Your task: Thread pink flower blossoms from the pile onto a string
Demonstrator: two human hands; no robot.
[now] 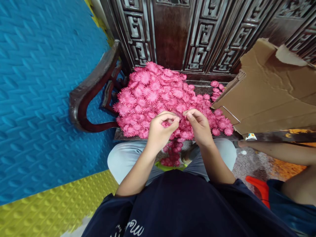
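Both hands pinch one pink flower over the bench's front edge.

Left hand (159, 130) and right hand (199, 126) meet fingertip to fingertip, each grip closed on a small pink plastic flower piece (179, 115), mostly hidden by fingers. Behind them a heap of pink flower pieces (158, 95) covers the dark carved wooden bench (89, 98) seat, from left armrest toward the flattened brown cardboard box (269, 95) at the right end. More pink pieces in a green container (170, 166) between the knees.

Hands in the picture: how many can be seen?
2. The left hand and right hand meet over the pink flowers, pinching one between them. A second person's arm shows at right; its hand is hidden.
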